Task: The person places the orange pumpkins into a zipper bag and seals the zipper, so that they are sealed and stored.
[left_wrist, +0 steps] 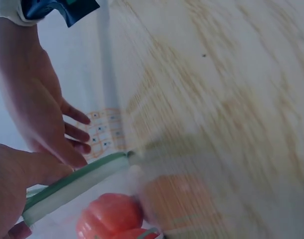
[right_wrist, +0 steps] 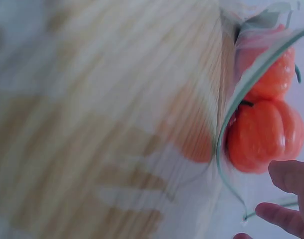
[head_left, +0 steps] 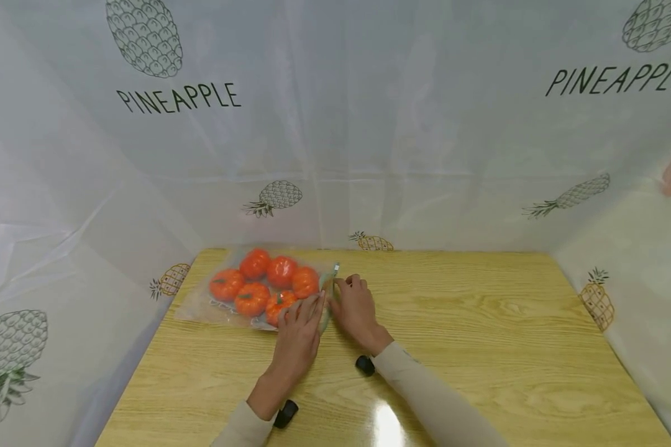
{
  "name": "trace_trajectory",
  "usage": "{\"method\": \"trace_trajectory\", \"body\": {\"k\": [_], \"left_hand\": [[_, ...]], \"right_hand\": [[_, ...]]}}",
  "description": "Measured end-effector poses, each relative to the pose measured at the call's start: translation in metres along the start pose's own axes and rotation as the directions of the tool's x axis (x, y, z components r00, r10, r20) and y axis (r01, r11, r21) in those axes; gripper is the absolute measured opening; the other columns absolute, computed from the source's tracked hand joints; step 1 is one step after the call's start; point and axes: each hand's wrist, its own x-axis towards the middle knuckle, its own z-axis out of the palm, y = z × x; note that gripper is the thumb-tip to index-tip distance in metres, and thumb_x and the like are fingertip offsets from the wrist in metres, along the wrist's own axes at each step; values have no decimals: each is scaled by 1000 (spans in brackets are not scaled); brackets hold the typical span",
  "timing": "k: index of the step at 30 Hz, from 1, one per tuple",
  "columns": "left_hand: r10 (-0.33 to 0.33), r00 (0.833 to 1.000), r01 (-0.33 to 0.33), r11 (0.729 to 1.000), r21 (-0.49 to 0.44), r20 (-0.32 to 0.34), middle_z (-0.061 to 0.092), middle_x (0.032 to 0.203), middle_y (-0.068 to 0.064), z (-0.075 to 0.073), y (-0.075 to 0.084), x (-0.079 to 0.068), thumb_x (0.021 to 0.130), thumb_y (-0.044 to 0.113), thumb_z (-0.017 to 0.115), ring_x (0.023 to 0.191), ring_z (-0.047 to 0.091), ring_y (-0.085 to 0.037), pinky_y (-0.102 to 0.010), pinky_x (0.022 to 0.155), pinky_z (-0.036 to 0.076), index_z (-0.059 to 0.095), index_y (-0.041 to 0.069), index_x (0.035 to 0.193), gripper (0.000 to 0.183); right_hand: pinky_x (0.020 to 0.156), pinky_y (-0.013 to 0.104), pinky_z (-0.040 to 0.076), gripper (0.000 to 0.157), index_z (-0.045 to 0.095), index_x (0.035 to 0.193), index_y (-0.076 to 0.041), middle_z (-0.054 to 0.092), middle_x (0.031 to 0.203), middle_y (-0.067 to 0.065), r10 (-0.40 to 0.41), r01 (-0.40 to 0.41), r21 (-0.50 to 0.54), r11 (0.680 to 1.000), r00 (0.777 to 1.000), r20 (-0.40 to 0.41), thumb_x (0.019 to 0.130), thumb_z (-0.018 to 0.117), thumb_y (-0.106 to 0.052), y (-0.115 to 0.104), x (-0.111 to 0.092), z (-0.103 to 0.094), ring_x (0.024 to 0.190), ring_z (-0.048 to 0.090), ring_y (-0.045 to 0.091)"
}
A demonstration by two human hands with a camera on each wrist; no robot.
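A clear zip bag (head_left: 197, 308) lies on the table's left half, with several small orange-red pumpkins (head_left: 252, 299) inside. Its green-edged mouth (left_wrist: 75, 181) faces right and stands partly apart in the right wrist view. My left hand (head_left: 297, 335) lies over the bag's right end and pinches the rim near one corner, thumb on the green strip. Just right of the mouth is my right hand (head_left: 359, 312), its thumb and fingers spread and loosely bent. In the right wrist view that hand's fingertips (right_wrist: 286, 175) hold nothing and stand close to the rim.
The wood-grain table (head_left: 481, 323) reaches to a pale curtain (head_left: 402, 124) printed with pineapples, which encloses the back and both sides. Dark wrist-worn devices (head_left: 286, 414) sit by both cuffs. Light glares off the front of the tabletop.
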Motion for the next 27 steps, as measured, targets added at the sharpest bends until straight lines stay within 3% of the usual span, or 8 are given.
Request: {"method": "trace_trajectory", "body": {"k": [8,15,21,27], "left_hand": [[44,999,-44,999,-26,15,58,138,-8,-7,-4,-1,78,10,85,121,52,-32,-49,92,41,62,10,148,73],[99,987,-89,993,-83,128,60,139,-7,-16,-8,5,80,23,92,121,55,-29,-49,95,45,62,11,149,75],[106,965,-69,985,-156,238,63,136,-9,-24,-16,28,88,27,87,122,57,-33,-54,96,44,65,10,145,63],[105,938,-74,992,-106,330,62,137,-10,-28,-30,62,95,30,81,124,57,-34,-54,99,46,68,11,142,52]], "right_hand": [[81,48,56,41,72,129,-1,61,116,21,-26,23,-59,998,999,-40,96,79,-26,18,3,-9,98,61,37],[84,50,54,43,70,131,-1,60,118,20,10,-10,-41,999,1000,-18,97,78,-27,29,7,-12,102,60,37],[83,50,53,42,69,132,-2,59,117,20,9,-9,-44,999,1000,-6,100,75,-28,33,10,-14,100,58,36],[82,50,53,39,69,131,-1,59,117,20,4,-5,-37,999,1000,-6,101,73,-26,36,15,-15,99,58,37]]}}
